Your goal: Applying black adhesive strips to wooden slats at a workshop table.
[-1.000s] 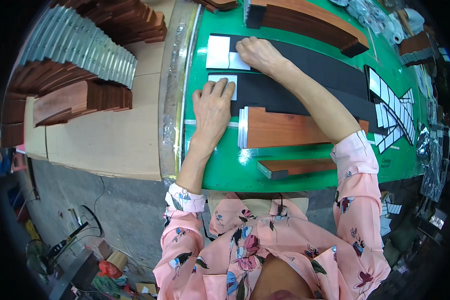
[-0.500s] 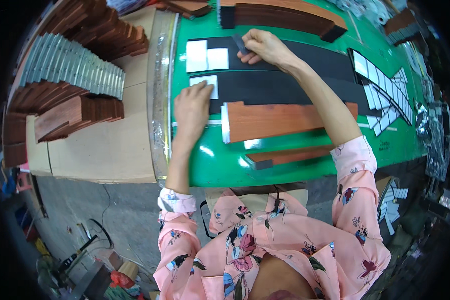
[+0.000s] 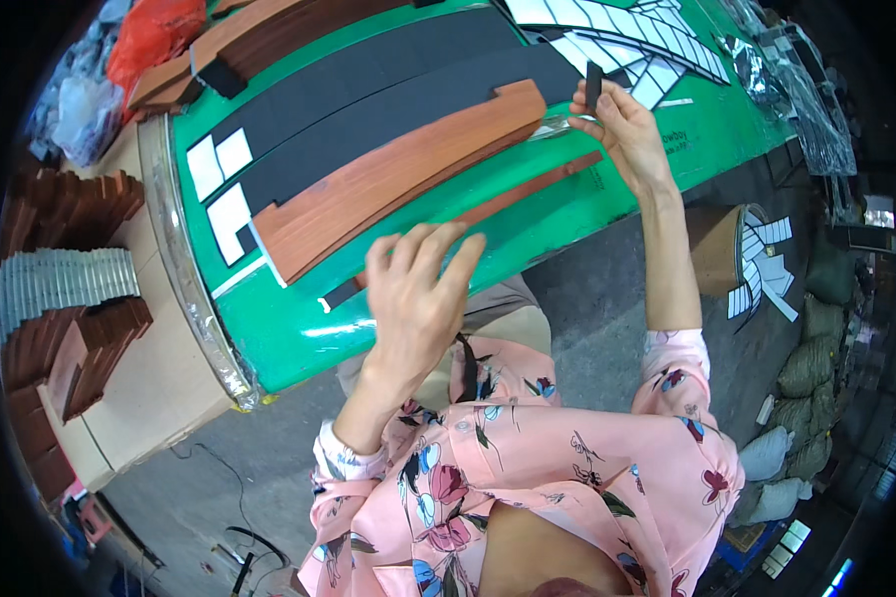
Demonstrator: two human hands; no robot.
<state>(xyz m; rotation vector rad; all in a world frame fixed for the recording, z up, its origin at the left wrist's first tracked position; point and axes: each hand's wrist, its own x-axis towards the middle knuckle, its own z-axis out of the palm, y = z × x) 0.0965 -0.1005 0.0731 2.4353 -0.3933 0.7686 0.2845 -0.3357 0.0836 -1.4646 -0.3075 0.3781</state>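
Note:
My right hand (image 3: 622,129) is raised at the right side of the green table, pinching a small black rectangular piece (image 3: 594,87) upright between thumb and fingers. Near the front edge my left hand (image 3: 418,294) hovers with fingers bent and apart, over a narrow reddish-brown wooden strip (image 3: 528,187) with a dark end. Whether its fingertips touch that strip I cannot tell. Beyond lies a stack of wider reddish-brown boards (image 3: 398,184). Behind those are long black strips (image 3: 368,109), with white rectangles (image 3: 231,214) at their left ends.
White-faced pieces with black lines (image 3: 617,40) lie piled at the table's far right. Stacked brown boards (image 3: 100,343) and a row of metal-edged ones (image 3: 70,284) stand on cardboard at the left. A round bin (image 3: 717,254) with white offcuts is beyond the front edge.
The view has swung to the right. My left hand has left the white piece and come back over the narrow strip. My right hand has carried the small black piece to the right.

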